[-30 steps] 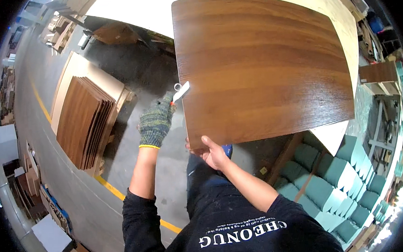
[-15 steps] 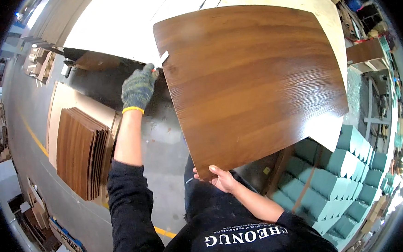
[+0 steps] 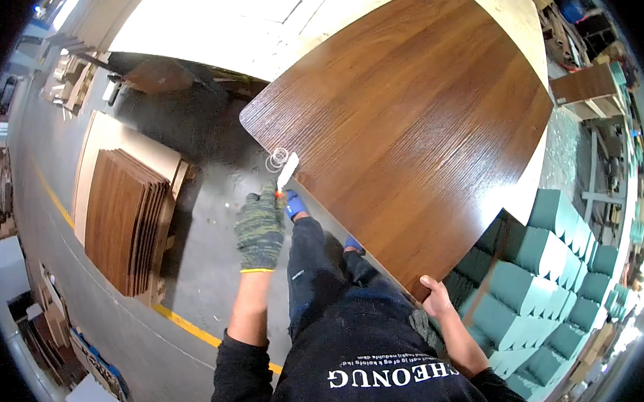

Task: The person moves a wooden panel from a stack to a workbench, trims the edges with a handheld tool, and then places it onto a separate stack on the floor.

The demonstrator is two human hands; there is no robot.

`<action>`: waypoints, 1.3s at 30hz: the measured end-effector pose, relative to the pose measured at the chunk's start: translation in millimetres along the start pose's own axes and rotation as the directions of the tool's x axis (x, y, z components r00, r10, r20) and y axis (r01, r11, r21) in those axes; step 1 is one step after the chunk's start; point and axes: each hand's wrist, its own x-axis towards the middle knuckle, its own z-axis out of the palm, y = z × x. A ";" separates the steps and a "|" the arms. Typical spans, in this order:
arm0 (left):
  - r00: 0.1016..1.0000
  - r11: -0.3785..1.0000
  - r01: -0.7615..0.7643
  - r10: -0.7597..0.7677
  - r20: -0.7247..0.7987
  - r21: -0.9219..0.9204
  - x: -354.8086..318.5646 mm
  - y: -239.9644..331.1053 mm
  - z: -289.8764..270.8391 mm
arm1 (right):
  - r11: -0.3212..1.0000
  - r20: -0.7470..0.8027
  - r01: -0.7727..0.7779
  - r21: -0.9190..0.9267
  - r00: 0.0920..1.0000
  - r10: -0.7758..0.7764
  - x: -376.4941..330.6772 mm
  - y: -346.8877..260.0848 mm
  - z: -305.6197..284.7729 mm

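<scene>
Head view: at centre-left of the frame, the gloved left hand (image 3: 260, 230) is wrapped around a tool (image 3: 288, 171), its white blade pointing up at the panel's lower-left edge — whether it touches, I cannot tell. A thin pale curl (image 3: 277, 159) hangs just beside the blade. Below and right of centre, the bare right hand (image 3: 437, 298) grasps the bottom corner of the panel (image 3: 406, 129), thumb on top. The brown panel, wood-grained and set aslant, fills the middle and upper right, partly over a pale table (image 3: 208, 31). Blue shoes (image 3: 296, 205) show beneath its edge. Farther out, a stack of brown panels (image 3: 120, 221) leans at left — near a yellow line (image 3: 189, 325) — and green blocks (image 3: 523, 292) are piled at lower right.
</scene>
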 end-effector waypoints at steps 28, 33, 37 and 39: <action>0.997 0.986 0.081 -0.078 -0.030 0.147 83.6 -68.6 -11.3 | 0.800 -0.235 0.411 -0.437 0.806 -0.543 -1.0 -1.3 19.7; 0.989 0.997 0.047 -0.054 0.138 0.058 -4.5 -31.9 -9.1 | 0.696 -0.312 0.209 -0.687 0.780 -0.543 -5.4 -69.5 -70.2; 0.984 0.998 0.014 -0.002 0.177 -0.066 -57.2 5.5 -0.8 | 0.891 -0.095 0.429 0.150 0.903 -0.419 -1.9 -66.2 -188.6; 0.961 0.989 0.123 -0.099 0.260 -0.080 -67.6 21.2 -6.6 | 0.838 -0.074 0.386 0.385 0.918 -0.389 -5.8 -51.5 -123.6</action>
